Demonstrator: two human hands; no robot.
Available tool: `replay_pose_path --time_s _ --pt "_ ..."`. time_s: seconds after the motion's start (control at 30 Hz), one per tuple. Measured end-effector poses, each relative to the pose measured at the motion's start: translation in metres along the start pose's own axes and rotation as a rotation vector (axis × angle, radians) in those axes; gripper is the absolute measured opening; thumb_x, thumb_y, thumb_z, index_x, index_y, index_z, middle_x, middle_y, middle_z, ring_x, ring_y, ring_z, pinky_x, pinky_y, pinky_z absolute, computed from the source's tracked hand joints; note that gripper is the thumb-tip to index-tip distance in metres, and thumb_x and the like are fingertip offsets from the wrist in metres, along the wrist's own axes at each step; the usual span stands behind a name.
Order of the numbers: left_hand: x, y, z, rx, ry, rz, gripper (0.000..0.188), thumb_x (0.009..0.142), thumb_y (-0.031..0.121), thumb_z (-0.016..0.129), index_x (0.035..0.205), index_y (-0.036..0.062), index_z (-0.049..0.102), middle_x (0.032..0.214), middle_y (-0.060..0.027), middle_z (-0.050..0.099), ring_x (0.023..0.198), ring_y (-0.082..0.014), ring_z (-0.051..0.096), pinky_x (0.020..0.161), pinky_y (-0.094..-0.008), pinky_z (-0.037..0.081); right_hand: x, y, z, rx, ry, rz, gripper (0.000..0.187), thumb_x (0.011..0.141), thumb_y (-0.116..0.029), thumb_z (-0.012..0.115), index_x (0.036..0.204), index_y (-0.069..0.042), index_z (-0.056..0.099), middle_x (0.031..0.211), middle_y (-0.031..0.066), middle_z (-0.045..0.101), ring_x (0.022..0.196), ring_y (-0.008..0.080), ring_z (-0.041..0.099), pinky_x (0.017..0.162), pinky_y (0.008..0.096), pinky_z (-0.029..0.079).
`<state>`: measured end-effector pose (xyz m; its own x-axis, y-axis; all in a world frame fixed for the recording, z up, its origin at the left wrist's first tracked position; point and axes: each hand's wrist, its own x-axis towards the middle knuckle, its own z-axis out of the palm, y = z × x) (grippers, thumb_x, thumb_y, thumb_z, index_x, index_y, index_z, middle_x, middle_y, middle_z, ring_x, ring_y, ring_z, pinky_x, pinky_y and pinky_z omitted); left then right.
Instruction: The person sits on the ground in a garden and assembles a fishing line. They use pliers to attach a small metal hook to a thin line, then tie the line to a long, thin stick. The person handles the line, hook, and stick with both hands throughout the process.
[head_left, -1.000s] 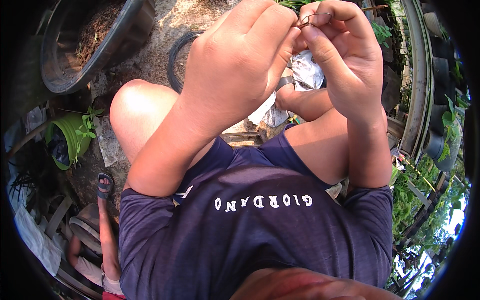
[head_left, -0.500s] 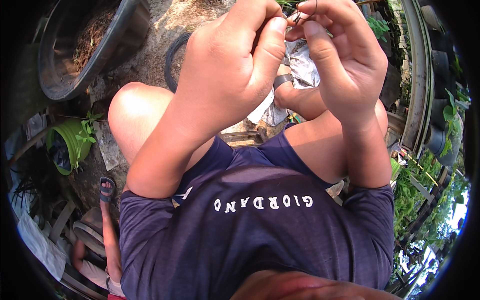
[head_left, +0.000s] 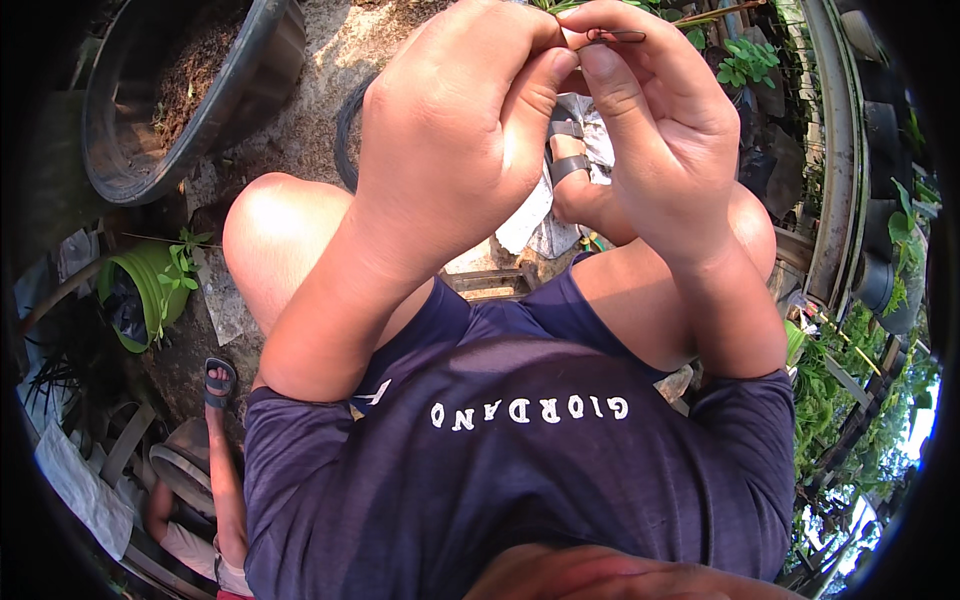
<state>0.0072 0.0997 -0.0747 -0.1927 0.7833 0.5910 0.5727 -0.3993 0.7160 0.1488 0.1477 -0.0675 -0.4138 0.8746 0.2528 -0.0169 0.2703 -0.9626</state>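
Close together at the top of the head view, both my hands are raised with thumbs and fingertips nearly meeting. A thin dark wire [head_left: 618,37] with a bent loop sticks out at the fingers of my right hand [head_left: 670,140], which pinches it between thumb and forefinger. My left hand [head_left: 450,130] is closed, its thumb pressed to the forefinger. What it grips is hidden behind the fingers; a bit of brownish stem shows between the two hands. Green leaves [head_left: 548,4] peek out just beyond the fingertips.
A large black pot [head_left: 140,175] with soil stands at upper left, beside a coil of black wire [head_left: 350,125]. A lime-green pot [head_left: 150,285] lies left. Another person's sandaled foot [head_left: 219,378] shows lower left. Plants and a metal rail [head_left: 840,180] line the right.
Both hands have shifted slightly left, the right one more, bringing the fingertips closer together. The wire's loop, upright before, now lies sideways along my right forefinger.
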Motion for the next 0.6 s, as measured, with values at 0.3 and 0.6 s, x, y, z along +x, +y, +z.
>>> replay_pose_path --time_s 0.3,0.6 --pt "-0.009 0.014 -0.007 -0.254 -0.118 -0.363 0.012 0.1 0.01 0.056 0.104 -0.0001 0.06 0.082 -0.0071 0.064 0.073 -0.0111 0.06 0.067 -0.0267 0.049 0.0 -0.014 -0.007 -0.054 -0.093 -0.121 0.023 0.093 0.01 0.058 0.116 0.008 0.061 0.102 0.0129 0.066 0.079 0.0122 0.065 0.065 0.0219 0.054" --pt "-0.01 0.022 -0.01 -0.192 -0.046 -0.193 0.014 0.103 0.01 0.052 0.107 0.0001 0.061 0.084 -0.0042 0.064 0.075 -0.0072 0.055 0.068 -0.023 0.046 0.006 -0.014 -0.012 -0.379 -0.052 -0.48 0.019 0.087 0.006 0.068 0.106 0.006 0.066 0.088 0.0105 0.067 0.066 0.0108 0.062 0.054 0.0236 0.049"
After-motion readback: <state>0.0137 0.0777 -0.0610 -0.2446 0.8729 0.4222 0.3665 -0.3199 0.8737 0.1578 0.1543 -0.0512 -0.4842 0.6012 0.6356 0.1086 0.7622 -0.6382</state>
